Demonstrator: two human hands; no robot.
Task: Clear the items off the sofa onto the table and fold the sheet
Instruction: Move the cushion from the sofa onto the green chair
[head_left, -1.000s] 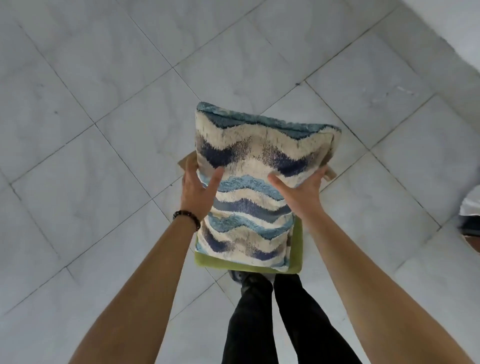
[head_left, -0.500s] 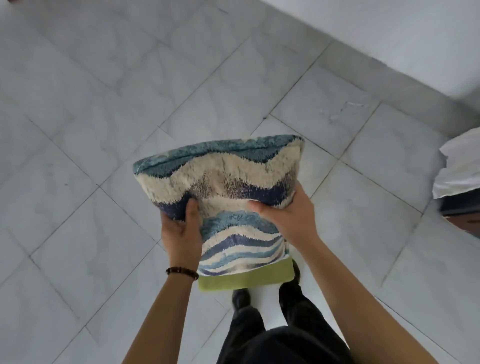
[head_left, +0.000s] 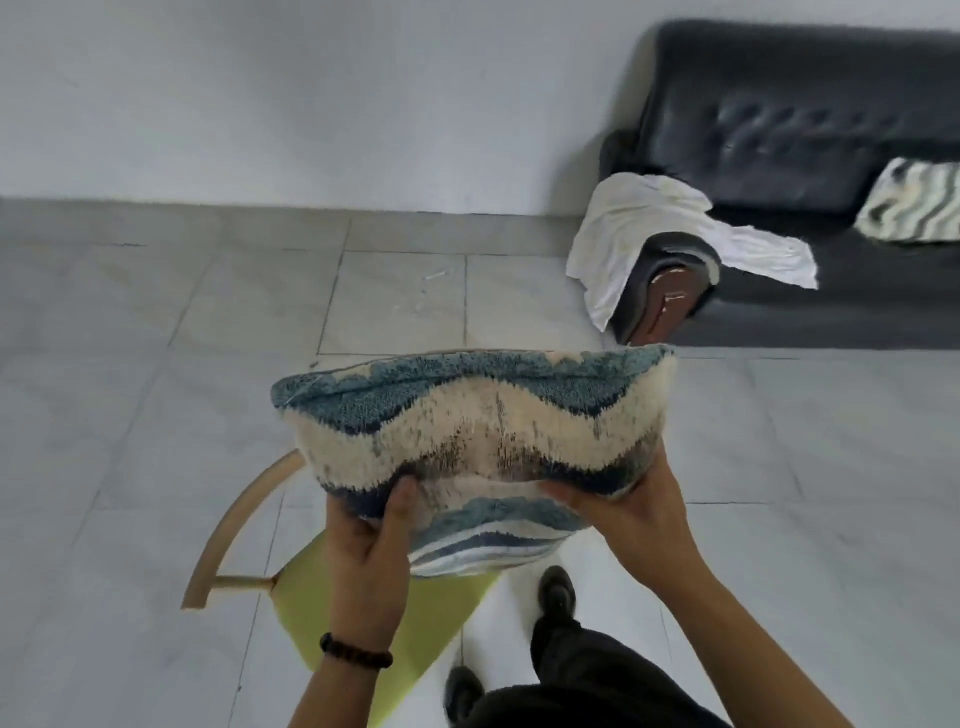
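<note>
I hold a blue and cream wave-patterned cushion (head_left: 478, 441) in front of me with both hands. My left hand (head_left: 366, 556) grips its lower left part, thumb on the front face. My right hand (head_left: 634, 519) grips its lower right corner. The cushion hangs above a chair with a green seat (head_left: 363, 618). At the upper right stands a black sofa (head_left: 789, 119). A crumpled white sheet (head_left: 649, 228) is draped over the sofa's left armrest. A second wave-patterned cushion (head_left: 909, 208) leans against the sofa's backrest at the right edge.
The chair's curved wooden backrest (head_left: 234, 525) arcs to the left of the seat. My legs and black shoes (head_left: 556, 592) stand on the grey tiled floor (head_left: 130, 415). A white wall (head_left: 311, 93) runs behind. No table is in view.
My view has lifted from the floor to the room, bringing the sofa, sheet and second cushion into sight. The cushion has tilted flatter in my hands, and the chair is more exposed below it.
</note>
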